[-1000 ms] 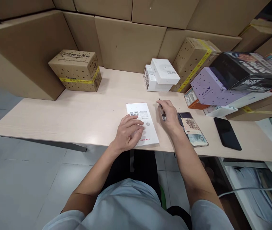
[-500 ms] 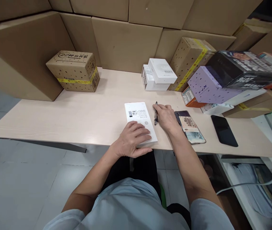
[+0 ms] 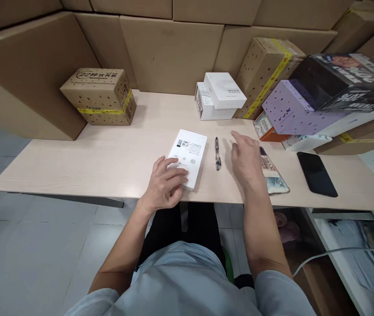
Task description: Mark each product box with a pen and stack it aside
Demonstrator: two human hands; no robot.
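A flat white box (image 3: 191,151) with printed text and codes lies near the table's front edge, turned slightly askew. My left hand (image 3: 167,182) grips its lower left part, fingers over the top and thumb by the near end. To the right of the box, a clear pen with a grey end (image 3: 217,153) lies on the table, untouched. My right hand (image 3: 246,159) is beyond the pen, empty, with its fingers stretched forward and thumb apart. It partly hides the banknotes (image 3: 274,177), which lie on a dark flat thing, perhaps a phone.
A black phone (image 3: 317,174) lies at the right. White boxes (image 3: 224,92), one marked power bank, stand at the back beside a spotted carton (image 3: 265,72). Purple (image 3: 295,109) and black boxes (image 3: 344,83) are stacked at right. Another taped carton (image 3: 99,96) stands back left.
My right hand has let go of the pen and moved right, over part of the banknotes. The white box has turned clockwise and shifted left with my left hand.
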